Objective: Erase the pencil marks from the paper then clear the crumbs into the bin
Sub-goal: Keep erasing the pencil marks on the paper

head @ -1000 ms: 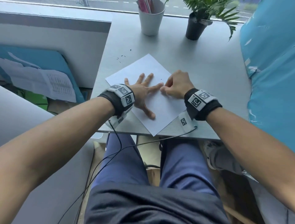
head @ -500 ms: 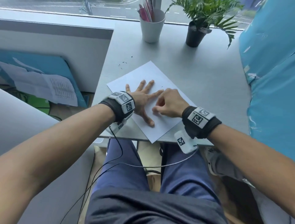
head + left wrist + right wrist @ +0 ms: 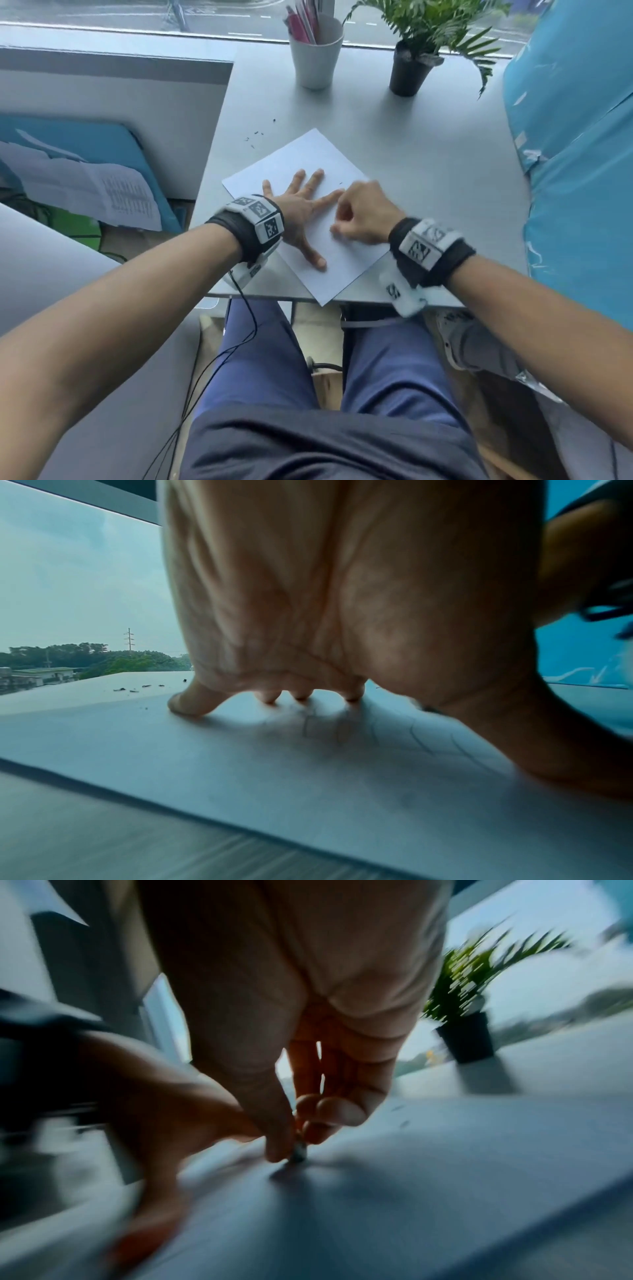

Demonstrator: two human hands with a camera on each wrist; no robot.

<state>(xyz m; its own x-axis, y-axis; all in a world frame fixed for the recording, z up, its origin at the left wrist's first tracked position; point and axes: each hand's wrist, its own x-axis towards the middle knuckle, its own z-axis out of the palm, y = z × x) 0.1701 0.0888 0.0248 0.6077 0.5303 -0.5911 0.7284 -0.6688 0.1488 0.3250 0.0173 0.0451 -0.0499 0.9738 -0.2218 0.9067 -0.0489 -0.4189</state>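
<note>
A white sheet of paper (image 3: 301,161) lies turned at an angle on the grey desk (image 3: 428,150). My left hand (image 3: 301,209) rests flat on it with the fingers spread, holding it down. Faint pencil lines (image 3: 421,739) show on the paper (image 3: 240,764) under that hand (image 3: 342,615). My right hand (image 3: 363,216) is curled just right of the left and pinches a small eraser (image 3: 298,1152), its tip pressed on the paper (image 3: 445,1164). Dark eraser crumbs (image 3: 255,135) lie on the desk beyond the sheet's far left edge, with one speck (image 3: 340,183) on the paper.
A white cup (image 3: 317,58) of pens and a potted plant (image 3: 409,72) stand at the back of the desk. A blue covered object (image 3: 575,154) flanks the right side. Left of the desk a low white wall (image 3: 113,113) stands with papers (image 3: 85,188) below.
My right hand slid toward me along the paper and then a little back up beside the left forefinger. The left hand stayed flat on the sheet.
</note>
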